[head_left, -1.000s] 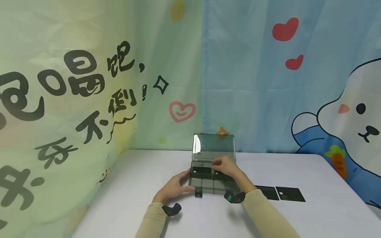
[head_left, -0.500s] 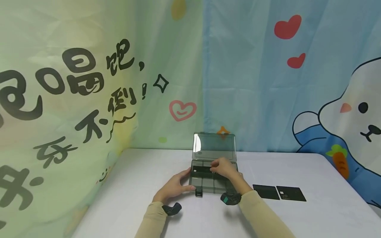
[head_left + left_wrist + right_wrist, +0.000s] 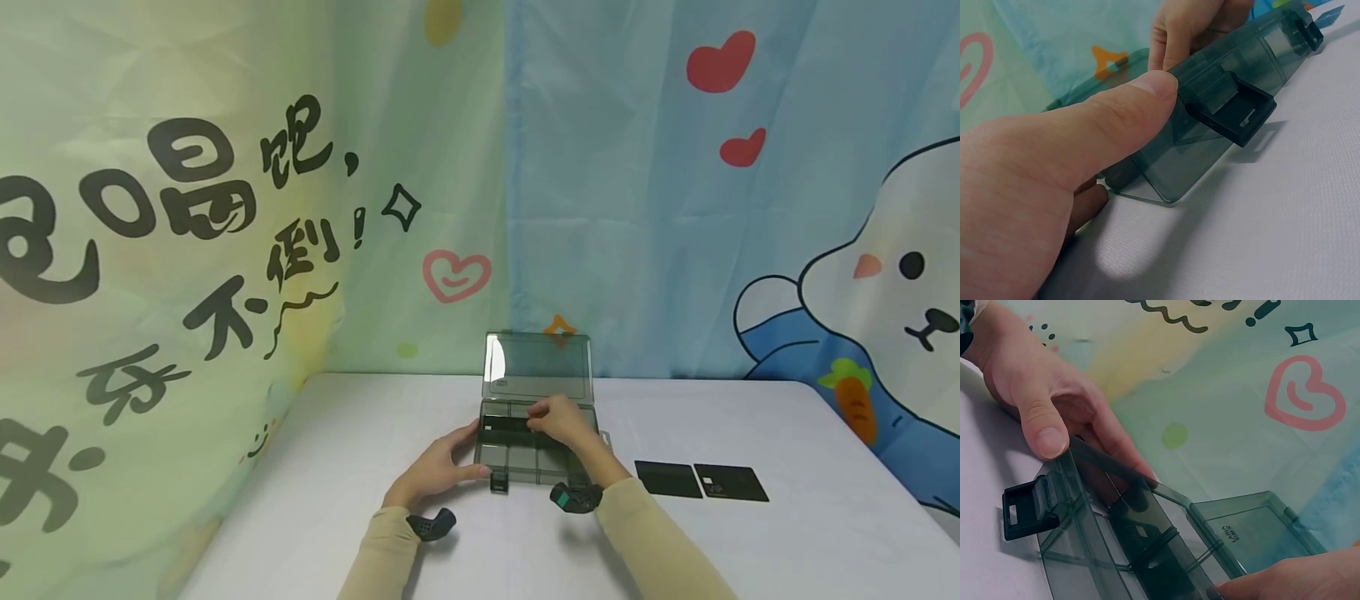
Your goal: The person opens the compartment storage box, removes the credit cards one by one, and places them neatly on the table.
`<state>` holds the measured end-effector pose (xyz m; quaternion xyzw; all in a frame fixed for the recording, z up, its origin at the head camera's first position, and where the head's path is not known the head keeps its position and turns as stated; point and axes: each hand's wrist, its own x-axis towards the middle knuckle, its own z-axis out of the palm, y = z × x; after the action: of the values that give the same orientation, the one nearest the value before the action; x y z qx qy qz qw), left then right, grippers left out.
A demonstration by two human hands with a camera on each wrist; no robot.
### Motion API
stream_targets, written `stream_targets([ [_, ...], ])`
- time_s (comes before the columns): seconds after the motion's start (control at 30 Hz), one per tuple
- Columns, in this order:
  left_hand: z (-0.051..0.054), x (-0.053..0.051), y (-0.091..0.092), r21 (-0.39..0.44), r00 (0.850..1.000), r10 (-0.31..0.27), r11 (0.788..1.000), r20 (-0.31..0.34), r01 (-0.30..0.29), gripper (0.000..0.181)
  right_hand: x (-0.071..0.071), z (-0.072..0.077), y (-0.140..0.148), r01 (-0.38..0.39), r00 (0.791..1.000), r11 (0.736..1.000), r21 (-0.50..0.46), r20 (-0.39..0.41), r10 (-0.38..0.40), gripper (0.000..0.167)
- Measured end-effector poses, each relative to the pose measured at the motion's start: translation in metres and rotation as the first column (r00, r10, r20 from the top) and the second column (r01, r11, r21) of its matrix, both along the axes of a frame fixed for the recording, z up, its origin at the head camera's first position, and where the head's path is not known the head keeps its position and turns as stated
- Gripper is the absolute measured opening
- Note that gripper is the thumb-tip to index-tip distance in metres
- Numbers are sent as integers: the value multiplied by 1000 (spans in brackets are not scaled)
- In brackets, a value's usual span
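A printed backdrop (image 3: 637,208) fills the upper frame, and the white bench (image 3: 337,433) spreads below it, carrying everything. At lower centre sits the translucent divided case (image 3: 521,462), its front turned toward the person, which probably makes every compartment easy to reach. Its lid (image 3: 538,365) is raised at the back, tipped away so that it leaves the hands room from the front and above.

The left hand (image 3: 435,471) brackets the case's left end, thumb on the front corner and fingers along the side wall; that grip is clamped on the case, presumably to steady it. The right hand (image 3: 558,419) reaches down into the case from the right. Its fingertips gather at the end of the black card (image 3: 502,428) lying in the middle row; whether this grip pinches the card cannot be told.

At lower right, the left loose card (image 3: 667,480) and right loose card (image 3: 731,482) lie flat side by side, within easy reach of the right arm. Smallest, the front-left latch (image 3: 498,481) juts forward, unfastened, as the raised lid requires.
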<state>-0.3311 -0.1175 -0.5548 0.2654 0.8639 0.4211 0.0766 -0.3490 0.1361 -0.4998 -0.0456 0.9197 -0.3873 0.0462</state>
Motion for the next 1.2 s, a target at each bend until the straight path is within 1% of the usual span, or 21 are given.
stream_targets([
  [0.13,0,0,0,1,1000,-4,1000,-17,4,92,-2,-4,1,12,1000,1000,-24,10,-12,25],
  [0.27,1,1,0,14,1000,-11,1000,-25,12,91,-3,-8,1,32,999,997,-71,31,-30,24],
  [0.43,1,2,0,12,1000,-9,1000,-24,9,91,-2,-12,3,49,999,992,-114,28,-46,23],
  [0.57,4,3,1,11,1000,-4,1000,-12,4,91,-2,-13,4,74,997,989,-132,14,-73,21],
  [0.77,5,4,2,8,1000,3,1000,9,-3,90,0,-13,4,91,995,984,-151,-11,-94,18],
  [0.93,4,3,2,0,1000,4,1000,5,-4,90,2,-12,3,109,993,977,-186,-31,-117,15],
  [1.0,3,2,2,-1,1000,3,1000,-3,-3,89,2,-12,3,103,992,975,-199,-46,-114,14],
  [1.13,2,1,1,-8,1000,-2,1000,-19,2,89,0,-14,3,82,994,971,-224,-49,-95,18],
  [1.2,2,1,1,-10,1000,-5,1000,-25,5,89,-1,-15,3,75,995,976,-207,-45,-86,19],
])
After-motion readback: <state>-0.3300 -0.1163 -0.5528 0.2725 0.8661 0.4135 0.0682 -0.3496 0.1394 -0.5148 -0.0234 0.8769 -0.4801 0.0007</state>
